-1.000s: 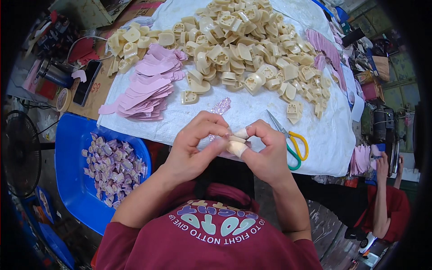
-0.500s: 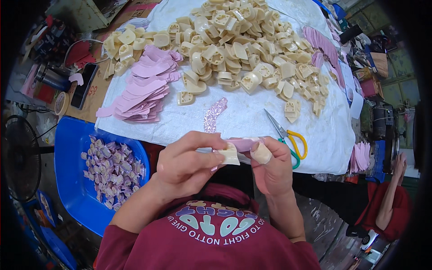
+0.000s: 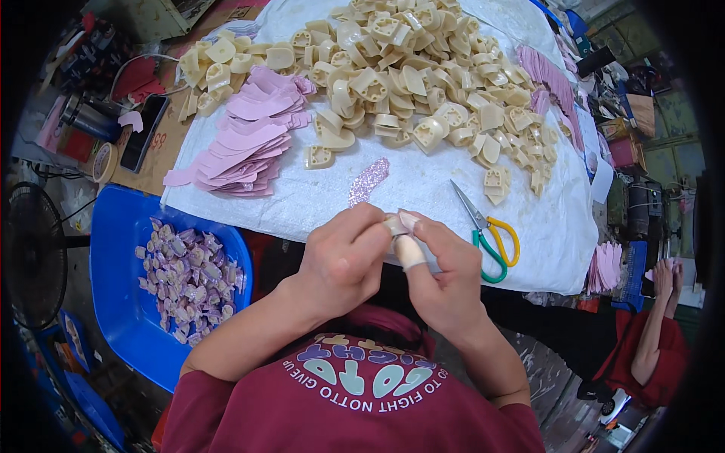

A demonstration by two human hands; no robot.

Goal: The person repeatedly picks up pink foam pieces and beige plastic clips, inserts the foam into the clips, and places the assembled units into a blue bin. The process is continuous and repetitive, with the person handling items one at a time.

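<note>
Near the table's front edge my two hands meet around a small cream shoe heel (image 3: 393, 225), most of it hidden by fingers. My left hand (image 3: 336, 253) is closed on its left side, the fingers curled in. From the right, my right hand (image 3: 445, 264) pinches it between thumb and fingers; a pale cover (image 3: 409, 251) wraps the thumb. Just beyond my fingers lies a glittery pink strip (image 3: 369, 180) on the white cloth (image 3: 279, 215). Scissors (image 3: 485, 234) with one yellow and one green handle rest right of my right hand.
A big pile of cream heels (image 3: 411, 83) covers the table's far middle. Stacked pink pieces (image 3: 245, 143) lie left of it. At lower left, a blue tub (image 3: 124, 317) holds several pink-covered heels (image 3: 189, 283). A co-worker (image 3: 653, 340) sits at the far right.
My hands have drawn together and turned over the heel. The pink strip visible on it before is now hidden by my fingers.
</note>
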